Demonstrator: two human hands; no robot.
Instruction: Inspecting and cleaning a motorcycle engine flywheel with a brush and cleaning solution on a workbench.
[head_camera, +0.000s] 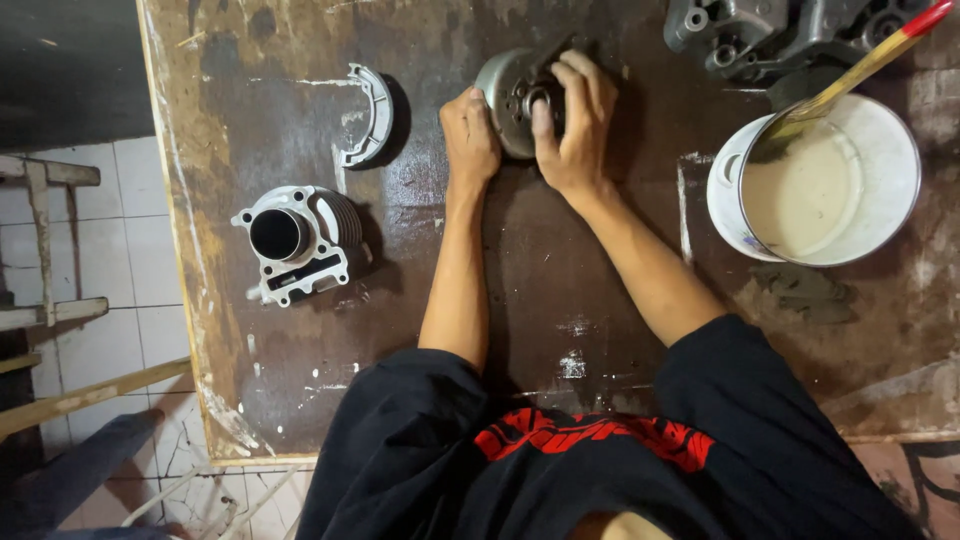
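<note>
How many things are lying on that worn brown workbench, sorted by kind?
Metal engine parts: 4 - round drum under both hands, finned cylinder, curved shoe, dark casting
Bowls of pale liquid: 1
Brushes: 1, resting in the bowl
Total: 6

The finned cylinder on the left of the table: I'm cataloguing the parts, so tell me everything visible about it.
The finned cylinder is pale grey metal, likely cast aluminium. It has a dark round bore ringed by a flat flange with bolt lugs, and stacked cooling fins behind. It lies tipped on its side on the stained brown table near the left edge, below a curved metal shoe. No hand touches it.
</note>
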